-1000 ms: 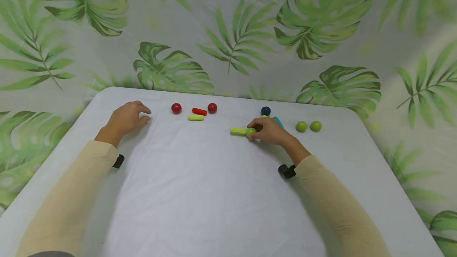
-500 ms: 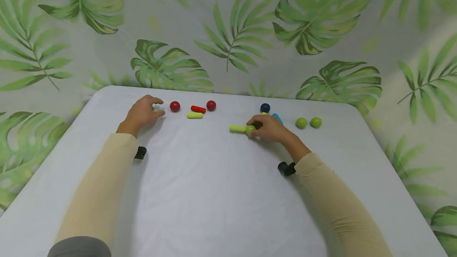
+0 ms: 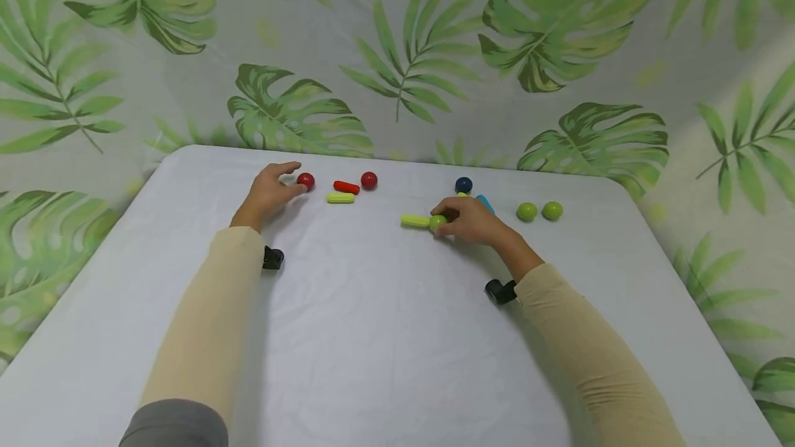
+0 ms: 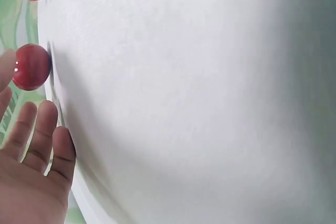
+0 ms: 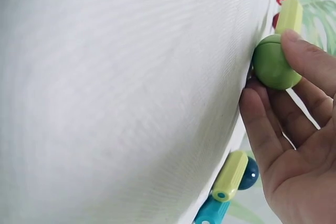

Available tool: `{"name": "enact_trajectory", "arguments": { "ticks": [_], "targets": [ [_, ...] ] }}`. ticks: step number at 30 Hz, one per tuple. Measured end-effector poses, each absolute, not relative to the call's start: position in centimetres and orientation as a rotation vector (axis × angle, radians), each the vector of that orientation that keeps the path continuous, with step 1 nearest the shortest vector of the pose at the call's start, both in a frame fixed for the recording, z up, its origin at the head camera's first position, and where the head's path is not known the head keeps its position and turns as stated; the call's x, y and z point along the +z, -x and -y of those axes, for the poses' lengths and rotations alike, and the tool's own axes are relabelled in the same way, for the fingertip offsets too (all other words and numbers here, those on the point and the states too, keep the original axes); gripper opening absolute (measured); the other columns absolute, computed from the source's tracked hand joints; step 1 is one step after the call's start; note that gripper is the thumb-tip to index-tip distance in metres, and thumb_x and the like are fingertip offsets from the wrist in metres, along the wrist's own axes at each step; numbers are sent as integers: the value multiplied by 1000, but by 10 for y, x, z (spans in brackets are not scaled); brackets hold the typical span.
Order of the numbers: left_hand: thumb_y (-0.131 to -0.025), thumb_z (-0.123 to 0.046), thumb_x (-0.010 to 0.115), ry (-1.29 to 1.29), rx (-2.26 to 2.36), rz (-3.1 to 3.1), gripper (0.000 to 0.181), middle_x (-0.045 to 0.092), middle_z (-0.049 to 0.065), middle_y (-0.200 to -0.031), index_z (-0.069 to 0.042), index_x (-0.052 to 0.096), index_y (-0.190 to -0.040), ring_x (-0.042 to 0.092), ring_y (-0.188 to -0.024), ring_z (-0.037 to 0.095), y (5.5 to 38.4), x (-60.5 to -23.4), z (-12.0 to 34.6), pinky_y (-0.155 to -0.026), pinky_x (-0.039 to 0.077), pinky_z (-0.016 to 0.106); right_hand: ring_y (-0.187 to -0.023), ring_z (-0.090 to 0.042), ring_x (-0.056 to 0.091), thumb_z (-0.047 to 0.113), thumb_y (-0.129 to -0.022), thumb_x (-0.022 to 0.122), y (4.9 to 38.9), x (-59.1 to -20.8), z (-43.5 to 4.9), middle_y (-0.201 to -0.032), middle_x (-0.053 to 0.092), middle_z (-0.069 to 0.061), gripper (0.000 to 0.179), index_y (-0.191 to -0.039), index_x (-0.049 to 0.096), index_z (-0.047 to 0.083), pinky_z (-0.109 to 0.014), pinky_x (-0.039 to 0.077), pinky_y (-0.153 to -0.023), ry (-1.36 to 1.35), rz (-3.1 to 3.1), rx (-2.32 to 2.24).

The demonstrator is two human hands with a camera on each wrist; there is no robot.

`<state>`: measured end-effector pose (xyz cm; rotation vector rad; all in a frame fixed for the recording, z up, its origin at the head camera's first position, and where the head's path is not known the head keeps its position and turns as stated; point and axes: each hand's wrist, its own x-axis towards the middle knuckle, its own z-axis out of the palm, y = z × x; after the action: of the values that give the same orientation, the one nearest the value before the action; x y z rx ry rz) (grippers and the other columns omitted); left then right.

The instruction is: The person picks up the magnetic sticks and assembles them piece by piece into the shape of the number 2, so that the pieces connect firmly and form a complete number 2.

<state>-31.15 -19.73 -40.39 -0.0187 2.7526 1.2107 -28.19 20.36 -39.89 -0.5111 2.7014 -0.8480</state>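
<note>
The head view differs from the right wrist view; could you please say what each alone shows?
Only the head view: two loose green balls and two beige sleeves.

Only the right wrist view: the seam round the held green ball, and the end holes in the blue stick and the yellow-green stick beside the dark blue ball.

Both: the right hand pinching that green ball, another yellow-green stick in line with it, the white tabletop and the leaf-print backdrop.

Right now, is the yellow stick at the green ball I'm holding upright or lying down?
Lying down: in the head view the yellow stick stretches sideways from the green ball your right hand pinches.
</note>
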Motion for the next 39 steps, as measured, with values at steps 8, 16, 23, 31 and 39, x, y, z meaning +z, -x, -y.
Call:
{"name": "enact_trajectory", "arguments": {
  "ticks": [8, 16, 23, 31, 39],
  "targets": [
    [-96, -23, 62, -7, 1199, -2756, 63, 31, 19, -160, -15, 37, -154, 39, -137, 39, 316, -405, 190, -118, 32, 55, -111, -24, 61, 20, -87, 76, 283, -396, -203, -122, 68, -11, 38, -123, 67, 10, -39, 52, -96, 510, -2707, -845],
    [-96, -21, 61, -29, 1088, -2788, 52, 43, 21, -152, -14, 50, -147, 47, -120, 34, 320, -411, 187, -107, 41, 50, -110, -23, 61, 20, -87, 76, 281, -396, -203, -122, 68, -11, 38, -123, 67, 11, -37, 52, -93, 475, -2692, -844],
    [-97, -21, 61, -8, 1113, -2787, 49, 47, 21, -148, -13, 52, -144, 47, -120, 33, 320, -413, 187, -107, 41, 49, -110, -24, 62, 19, -87, 77, 281, -396, -204, -121, 68, -11, 38, -123, 67, 11, -38, 52, -94, 483, -2688, -856],
    [-96, -25, 61, -16, 1095, -2762, 51, 50, 22, -142, -11, 51, -144, 48, -120, 35, 316, -411, 186, -106, 42, 50, -110, -23, 62, 20, -86, 77, 280, -397, -204, -121, 69, -10, 38, -122, 68, 12, -36, 52, -92, 476, -2680, -852],
    [-98, -22, 48, 25, 1069, -2689, 51, 48, 17, -146, -20, 47, -148, 49, -116, 31, 314, -404, 191, -94, 45, 42, -110, -23, 63, 20, -86, 77, 281, -396, -204, -119, 69, -9, 38, -122, 68, 12, -37, 53, -92, 475, -2682, -851]
  ]
}}
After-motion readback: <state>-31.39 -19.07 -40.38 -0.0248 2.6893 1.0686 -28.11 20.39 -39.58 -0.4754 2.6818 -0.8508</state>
